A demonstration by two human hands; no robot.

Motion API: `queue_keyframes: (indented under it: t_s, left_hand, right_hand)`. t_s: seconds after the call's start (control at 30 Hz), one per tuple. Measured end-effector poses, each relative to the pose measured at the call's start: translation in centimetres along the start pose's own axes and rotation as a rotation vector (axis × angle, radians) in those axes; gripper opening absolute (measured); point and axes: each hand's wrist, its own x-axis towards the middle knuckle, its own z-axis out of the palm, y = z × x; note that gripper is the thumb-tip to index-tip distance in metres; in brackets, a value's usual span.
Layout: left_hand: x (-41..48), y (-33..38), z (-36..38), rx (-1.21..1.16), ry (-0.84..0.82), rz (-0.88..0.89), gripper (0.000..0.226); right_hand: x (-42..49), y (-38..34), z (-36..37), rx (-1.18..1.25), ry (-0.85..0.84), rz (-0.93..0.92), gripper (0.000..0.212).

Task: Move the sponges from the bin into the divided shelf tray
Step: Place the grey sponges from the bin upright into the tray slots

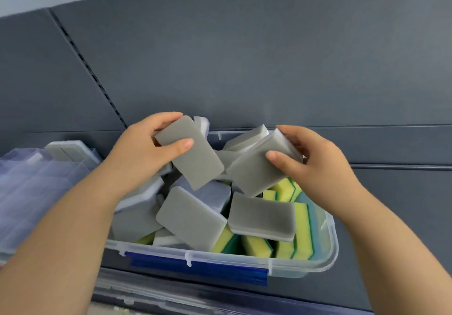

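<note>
A clear plastic bin (pixel 327 253) with a blue front latch holds several grey-and-white sponges and yellow-green sponges (pixel 302 231). Above the bin, my left hand (pixel 144 148) grips a grey sponge (pixel 195 160), thumb on its top face. My right hand (pixel 315 160) grips a small stack of grey-and-white sponges (pixel 254 170), tilted, thumb on the grey face. The clear divided shelf tray (pixel 31 192) lies at the left, with a grey-and-white sponge (pixel 68 149) in its far corner.
A dark grey shelf back panel (pixel 244 58) with a slotted upright rail (pixel 97 82) rises behind the bin. The bin sits on a dark shelf, whose front edge (pixel 195 295) runs along the bottom.
</note>
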Motion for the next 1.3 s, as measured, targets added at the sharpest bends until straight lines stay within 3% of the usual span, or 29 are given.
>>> queue_keyframes:
  t_s: [0.17,0.3,0.5,0.6,0.7,0.8,0.93,1.0,1.2,1.3]
  left_hand:
    - [-3.8,-1.0,-0.5,-0.002,0.064,0.066,0.048]
    - [-7.2,-2.3,-3.0,-0.012,0.13,0.097,0.049]
    - [-13.8,-5.5,-10.1,-0.337,0.338,0.146,0.053]
    - [-17.0,-8.7,-12.8,-0.463,0.416,0.075,0.039]
    - [-20.2,-14.3,-15.4,-0.482,0.291,-0.105,0.04]
    - [-22.6,-18.9,-17.8,-0.409,0.121,-0.244,0.056]
    - [-23.7,-22.3,-21.1,-0.253,0.068,-0.245,0.105]
    - [-23.3,-23.9,-22.6,-0.258,0.064,-0.228,0.111]
    - [-18.0,-29.9,-26.4,-0.35,0.1,-0.243,0.052]
    - [-13.9,-32.9,-28.4,-0.377,0.154,-0.242,0.037]
  right_hand:
    - [-1.8,-1.9,2.2,-0.032,-0.022,-0.062,0.048]
    - [-3.4,-5.3,4.2,-0.094,0.057,-0.161,0.047]
    - [-8.0,-12.3,8.8,-0.136,0.269,-0.359,0.043]
    - [-10.2,-15.2,13.2,-0.165,0.221,-0.342,0.043]
    - [-12.7,-18.3,19.8,-0.043,0.078,-0.269,0.038]
    - [-13.7,-20.9,25.4,0.006,0.012,-0.262,0.036]
    - [-13.7,-23.8,30.3,-0.085,-0.148,-0.34,0.037]
    - [-12.9,-25.0,32.0,-0.138,-0.174,-0.371,0.039]
    - [-7.6,-26.6,37.6,-0.199,-0.178,-0.368,0.043]
    - [-4.3,-26.6,40.9,-0.18,-0.132,-0.334,0.043]
